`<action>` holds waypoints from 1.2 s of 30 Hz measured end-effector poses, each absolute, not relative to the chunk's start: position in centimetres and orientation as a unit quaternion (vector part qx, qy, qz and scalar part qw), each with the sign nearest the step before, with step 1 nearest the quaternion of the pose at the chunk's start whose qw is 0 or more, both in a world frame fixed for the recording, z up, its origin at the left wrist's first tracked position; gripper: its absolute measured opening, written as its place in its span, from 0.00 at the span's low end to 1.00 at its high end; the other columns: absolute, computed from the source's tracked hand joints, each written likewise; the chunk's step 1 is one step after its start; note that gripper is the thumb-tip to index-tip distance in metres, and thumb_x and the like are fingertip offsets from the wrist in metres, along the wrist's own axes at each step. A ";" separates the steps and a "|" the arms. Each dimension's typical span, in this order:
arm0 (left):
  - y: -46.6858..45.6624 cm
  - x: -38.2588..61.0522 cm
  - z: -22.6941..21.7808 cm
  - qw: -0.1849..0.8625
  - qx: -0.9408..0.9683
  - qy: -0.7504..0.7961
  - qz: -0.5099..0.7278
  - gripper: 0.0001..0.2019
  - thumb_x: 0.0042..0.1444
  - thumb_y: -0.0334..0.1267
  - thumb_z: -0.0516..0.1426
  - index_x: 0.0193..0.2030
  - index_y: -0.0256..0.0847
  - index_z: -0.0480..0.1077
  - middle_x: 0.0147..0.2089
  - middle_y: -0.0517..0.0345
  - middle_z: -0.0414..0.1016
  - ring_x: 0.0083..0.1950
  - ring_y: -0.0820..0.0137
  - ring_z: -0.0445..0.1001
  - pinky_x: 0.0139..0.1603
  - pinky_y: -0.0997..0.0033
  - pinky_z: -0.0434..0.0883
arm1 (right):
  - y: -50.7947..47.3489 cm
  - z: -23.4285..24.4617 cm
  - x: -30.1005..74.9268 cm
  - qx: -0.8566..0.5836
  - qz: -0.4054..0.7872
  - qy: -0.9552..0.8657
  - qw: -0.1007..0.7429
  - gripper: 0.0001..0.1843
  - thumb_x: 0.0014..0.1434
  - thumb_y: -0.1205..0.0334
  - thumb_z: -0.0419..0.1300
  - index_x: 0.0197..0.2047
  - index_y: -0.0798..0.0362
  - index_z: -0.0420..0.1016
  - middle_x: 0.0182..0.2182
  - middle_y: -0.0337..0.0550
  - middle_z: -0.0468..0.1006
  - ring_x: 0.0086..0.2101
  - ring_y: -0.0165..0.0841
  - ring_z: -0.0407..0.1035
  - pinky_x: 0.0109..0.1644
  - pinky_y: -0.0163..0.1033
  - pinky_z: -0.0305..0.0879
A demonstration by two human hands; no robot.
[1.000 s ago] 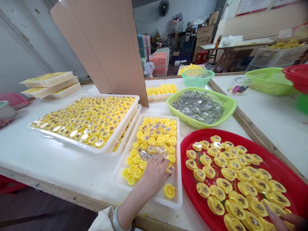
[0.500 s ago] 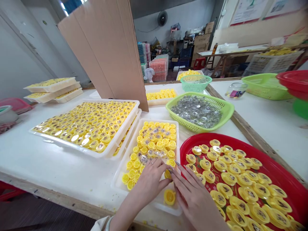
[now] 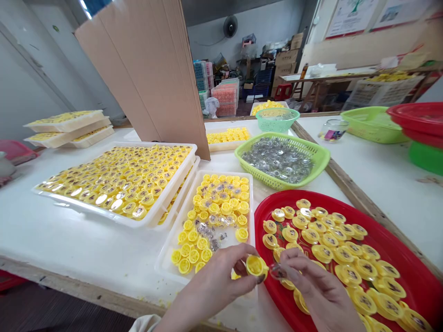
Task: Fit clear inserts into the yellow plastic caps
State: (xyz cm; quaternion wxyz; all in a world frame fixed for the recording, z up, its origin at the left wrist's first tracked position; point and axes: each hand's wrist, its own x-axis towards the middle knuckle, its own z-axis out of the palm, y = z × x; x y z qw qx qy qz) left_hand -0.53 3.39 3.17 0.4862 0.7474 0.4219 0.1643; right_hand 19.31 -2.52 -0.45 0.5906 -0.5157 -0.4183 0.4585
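Left hand [image 3: 211, 286] grips yellow cap [image 3: 256, 266] in its fingers. Right hand [image 3: 311, 288] pinches clear piece [image 3: 278, 272], just off the cap at 3 o'clock. From the cap: white tray [image 3: 221, 172] of caps at 11 o'clock, green basket [image 3: 323, 157] of clear pieces at 1, red tray [image 3: 311, 195] of caps at 2.

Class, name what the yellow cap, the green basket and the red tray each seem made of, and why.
The yellow cap looks like glossy moulded plastic, with crisp formed edges. The green basket seems moulded plastic, its mesh holes even. The red tray looks like smooth, shiny plastic, though enamelled metal isn't ruled out.
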 end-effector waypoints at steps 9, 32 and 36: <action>2.4 1.1 3.8 0.578 0.697 0.378 0.192 0.08 0.56 0.38 0.60 0.43 0.43 0.74 0.37 0.62 0.75 0.36 0.74 0.69 0.39 0.77 0.66 | -2.5 0.2 17.4 -0.507 0.489 -0.427 0.567 0.07 0.58 0.53 0.63 0.35 0.46 0.76 0.28 0.36 0.74 0.29 0.28 0.70 0.33 0.28 0.69; -0.8 5.1 -1.9 0.675 0.484 0.348 0.435 0.21 0.66 0.54 0.47 0.58 0.44 0.57 0.42 0.53 0.76 0.41 0.67 0.75 0.50 0.63 0.71 | -3.6 0.5 15.2 -0.565 0.458 -0.349 0.591 0.25 0.62 0.43 0.54 0.59 0.42 0.61 0.33 0.40 0.79 0.33 0.35 0.75 0.40 0.38 0.75; -1.2 5.0 -1.7 0.651 0.518 0.384 0.401 0.25 0.65 0.57 0.45 0.62 0.43 0.55 0.46 0.49 0.77 0.49 0.61 0.75 0.58 0.56 0.67 | -3.6 -0.1 15.4 -0.555 0.490 -0.392 0.547 0.23 0.64 0.45 0.52 0.59 0.43 0.57 0.28 0.37 0.76 0.32 0.36 0.75 0.43 0.42 0.75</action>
